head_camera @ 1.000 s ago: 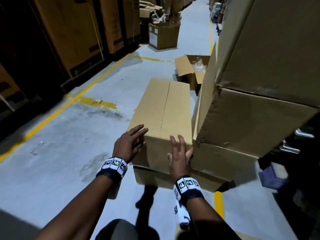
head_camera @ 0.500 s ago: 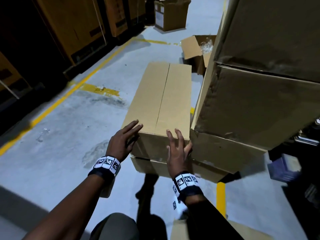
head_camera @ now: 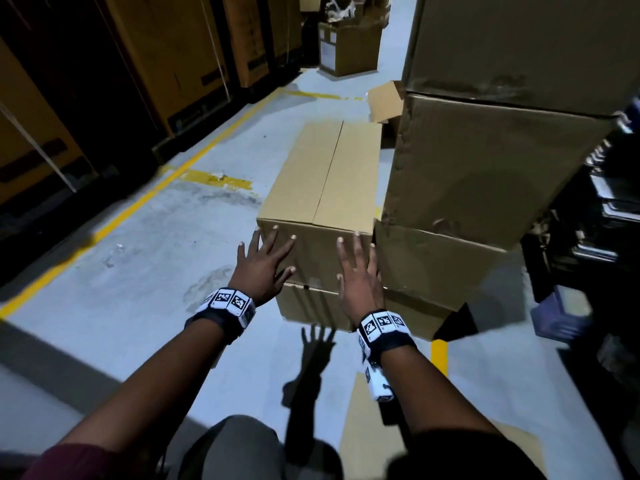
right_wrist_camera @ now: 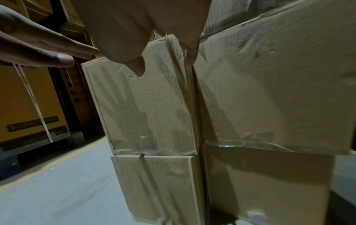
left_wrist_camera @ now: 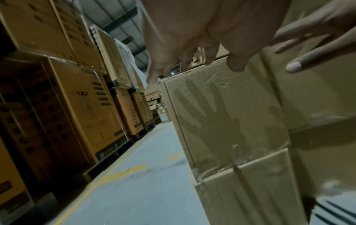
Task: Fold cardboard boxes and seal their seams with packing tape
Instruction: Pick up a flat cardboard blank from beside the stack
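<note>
A long closed cardboard box (head_camera: pixel 325 174) lies on top of a second box (head_camera: pixel 311 306) on the grey floor, its top flaps meeting in a centre seam. My left hand (head_camera: pixel 265 263) is spread flat in front of the near end face of the top box (left_wrist_camera: pixel 221 109), fingers straight. My right hand (head_camera: pixel 356 271) is spread the same way at the right side of that face (right_wrist_camera: pixel 146 103), near the taller stack. From these views I cannot tell whether the palms touch the cardboard. Clear tape shows along the lower edge of the top box. No tape roll is in view.
A tall stack of large brown boxes (head_camera: pixel 485 168) stands tight against the right side. Orange cartons on pallets (head_camera: pixel 166 57) line the left behind a yellow floor line (head_camera: pixel 145 199). Open boxes (head_camera: pixel 346 46) sit farther down the aisle. Flat cardboard (head_camera: pixel 363 427) lies by my feet.
Both hands have slid off the top edge of the box and now spread flat before its near end face. The view has pulled back and tilted up slightly.
</note>
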`<state>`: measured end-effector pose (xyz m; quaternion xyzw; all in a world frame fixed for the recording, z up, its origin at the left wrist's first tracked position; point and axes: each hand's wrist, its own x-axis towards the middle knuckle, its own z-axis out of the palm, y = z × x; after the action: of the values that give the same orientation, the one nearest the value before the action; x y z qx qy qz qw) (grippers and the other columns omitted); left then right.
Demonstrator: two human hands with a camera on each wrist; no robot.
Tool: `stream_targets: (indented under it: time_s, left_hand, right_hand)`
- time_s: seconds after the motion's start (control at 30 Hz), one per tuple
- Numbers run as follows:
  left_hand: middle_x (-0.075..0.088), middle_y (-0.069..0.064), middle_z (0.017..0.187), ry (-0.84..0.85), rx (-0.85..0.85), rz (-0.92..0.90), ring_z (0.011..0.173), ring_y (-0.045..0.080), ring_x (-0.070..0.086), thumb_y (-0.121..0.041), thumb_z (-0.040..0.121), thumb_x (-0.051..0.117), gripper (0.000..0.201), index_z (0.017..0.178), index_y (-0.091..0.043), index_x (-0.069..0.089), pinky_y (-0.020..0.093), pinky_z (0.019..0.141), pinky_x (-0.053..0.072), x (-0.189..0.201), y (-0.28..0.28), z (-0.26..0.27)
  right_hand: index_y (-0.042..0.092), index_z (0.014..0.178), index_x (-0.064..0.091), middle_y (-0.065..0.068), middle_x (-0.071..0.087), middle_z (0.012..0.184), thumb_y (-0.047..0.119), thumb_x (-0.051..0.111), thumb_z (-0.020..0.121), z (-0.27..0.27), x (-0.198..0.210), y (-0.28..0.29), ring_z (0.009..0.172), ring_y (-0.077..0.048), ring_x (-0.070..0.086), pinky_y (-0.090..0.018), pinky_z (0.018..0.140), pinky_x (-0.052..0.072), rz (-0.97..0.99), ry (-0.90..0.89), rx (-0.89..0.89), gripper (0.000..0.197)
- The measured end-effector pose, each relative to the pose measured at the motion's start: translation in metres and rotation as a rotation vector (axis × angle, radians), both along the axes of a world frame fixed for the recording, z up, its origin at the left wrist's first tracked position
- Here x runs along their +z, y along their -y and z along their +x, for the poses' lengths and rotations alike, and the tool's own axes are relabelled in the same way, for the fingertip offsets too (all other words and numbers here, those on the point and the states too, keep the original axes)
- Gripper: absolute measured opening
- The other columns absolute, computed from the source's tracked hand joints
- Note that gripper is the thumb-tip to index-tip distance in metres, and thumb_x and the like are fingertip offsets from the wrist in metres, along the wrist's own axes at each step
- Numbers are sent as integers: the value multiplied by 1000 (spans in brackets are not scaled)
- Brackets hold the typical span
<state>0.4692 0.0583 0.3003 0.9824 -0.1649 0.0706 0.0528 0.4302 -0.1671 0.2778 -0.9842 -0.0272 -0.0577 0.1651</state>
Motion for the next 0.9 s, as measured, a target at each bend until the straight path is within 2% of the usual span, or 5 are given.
stream_targets:
  time_s: [0.13, 0.27, 0.47, 0.73, 0.9]
  left_hand:
    - [27, 7, 164, 42, -111, 67, 149, 43, 23, -52, 96, 55, 64, 154, -38, 32, 65, 109, 31, -7, 4, -39]
    - [25, 7, 164, 22, -207, 76, 152, 39, 16, -51, 100, 48, 61, 156, -37, 28, 59, 113, 26, -46, 21, -97]
    - [28, 7, 163, -72, -417, 98, 151, 37, 18, -66, 91, 14, 74, 157, -35, 27, 54, 116, 26, -163, 9, -188]
    - [25, 10, 163, -397, -534, 53, 150, 36, 23, -50, 97, 27, 70, 160, -27, 9, 47, 114, 35, -338, 25, -263]
    - [48, 18, 149, -795, -202, -335, 132, 35, 49, -26, 101, 47, 66, 158, -14, 18, 34, 101, 40, -387, 47, -293]
  right_hand:
    - [35, 162, -4, 4, -21, 169, 22, 48, 102, -58, -7, 10, 156, -34, -6, -54, 118, 32, -23, 29, -22, 80]
    - [30, 163, 8, -2, -10, 171, 32, 48, 103, -127, -40, 14, 156, -36, -4, -54, 120, 27, -36, -10, -117, 72]
    - [29, 163, 14, -4, -2, 171, 40, 51, 102, -217, -141, -12, 156, -36, -1, -53, 120, 26, 5, -50, -193, 72]
    - [33, 163, 6, -3, -5, 171, 47, 49, 103, -294, -276, -21, 156, -35, -1, -51, 118, 29, -73, -337, -290, 75]
    - [33, 163, 7, -2, -3, 171, 47, 50, 103, -320, -331, -23, 155, -36, 4, -50, 114, 36, -64, -390, -302, 75]
